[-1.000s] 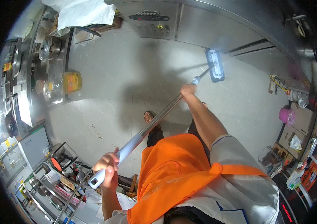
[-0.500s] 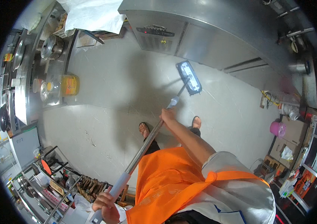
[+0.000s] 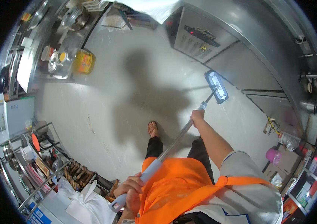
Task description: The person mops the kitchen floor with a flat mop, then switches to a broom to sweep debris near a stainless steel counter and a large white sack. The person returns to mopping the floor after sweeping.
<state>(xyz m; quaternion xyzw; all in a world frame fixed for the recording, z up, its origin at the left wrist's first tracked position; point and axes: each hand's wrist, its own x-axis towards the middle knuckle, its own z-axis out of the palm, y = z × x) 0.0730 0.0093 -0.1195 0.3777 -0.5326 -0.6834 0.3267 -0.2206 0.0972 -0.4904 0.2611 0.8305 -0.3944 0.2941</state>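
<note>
Pale kitchen floor lies under everything. At left, 1 yellow jug. The left hand is closed around the grey grip of a floor brush; the right hand is wrapped around its metal pole. Its brush head rests just beside a steel cabinet. Farther right, 1 pink bin.

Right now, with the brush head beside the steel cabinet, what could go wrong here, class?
The brush head is very close to the steel cabinet, so a push that way might bump it. The left foot, only partly covered by its sandal, could be knocked if the brush head swings toward it.
</note>
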